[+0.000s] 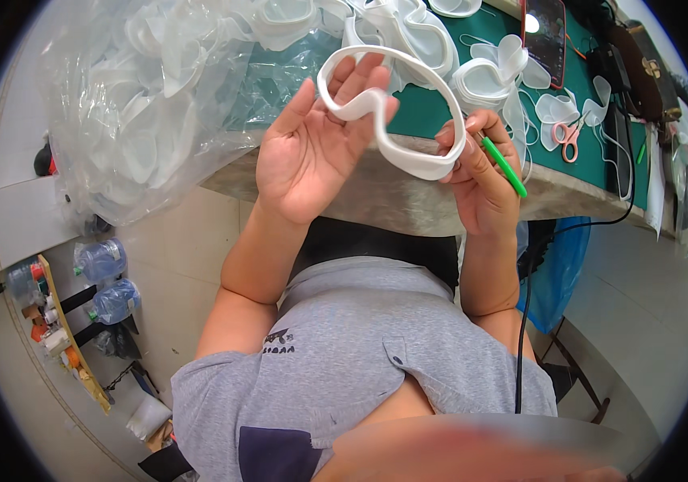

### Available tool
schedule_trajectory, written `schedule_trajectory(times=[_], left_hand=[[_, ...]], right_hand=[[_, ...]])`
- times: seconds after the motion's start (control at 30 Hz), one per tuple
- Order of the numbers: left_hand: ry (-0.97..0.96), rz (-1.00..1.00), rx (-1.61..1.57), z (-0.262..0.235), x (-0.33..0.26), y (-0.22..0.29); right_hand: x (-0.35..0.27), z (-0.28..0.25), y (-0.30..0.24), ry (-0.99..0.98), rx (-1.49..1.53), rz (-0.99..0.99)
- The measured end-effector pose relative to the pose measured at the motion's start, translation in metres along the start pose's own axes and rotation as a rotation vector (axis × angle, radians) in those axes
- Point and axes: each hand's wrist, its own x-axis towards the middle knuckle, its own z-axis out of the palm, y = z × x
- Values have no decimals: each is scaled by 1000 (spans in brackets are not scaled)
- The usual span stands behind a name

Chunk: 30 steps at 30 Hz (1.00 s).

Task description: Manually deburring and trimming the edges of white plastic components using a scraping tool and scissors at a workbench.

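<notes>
a white goggle-shaped frame [420, 165] is held up at the near edge of the green counter [418, 104].
its right end is clamped in the right-hand grip [482, 170], where a green stick-like tool [504, 167] is also held; the left-hand grip [305, 153] is spread apart, palm up, fingers behind the frame. white pieces [479, 82] are stacked beyond, near pink-handled scissors [569, 146]; a clear bag [151, 120] is filled with more.

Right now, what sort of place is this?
Probably a workshop: the right hand holds a white frame, scissors lie on the green table, and a big clear bag holds many pale pieces.
</notes>
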Motion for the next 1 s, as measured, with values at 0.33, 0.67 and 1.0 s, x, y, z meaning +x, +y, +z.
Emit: schedule_trajectory(times=[0.33,0.67,1.0], left_hand=[[94,-55,1015,-15,-9,-23],[-10,130,970,-16,-3,-23],[52,147,1016,-10,-3,-25]], right_hand=[[-8,5,17,20,-724,-672],[-8,6,16,-116,-967,-793],[-4,3,-1,56,-936,-796]])
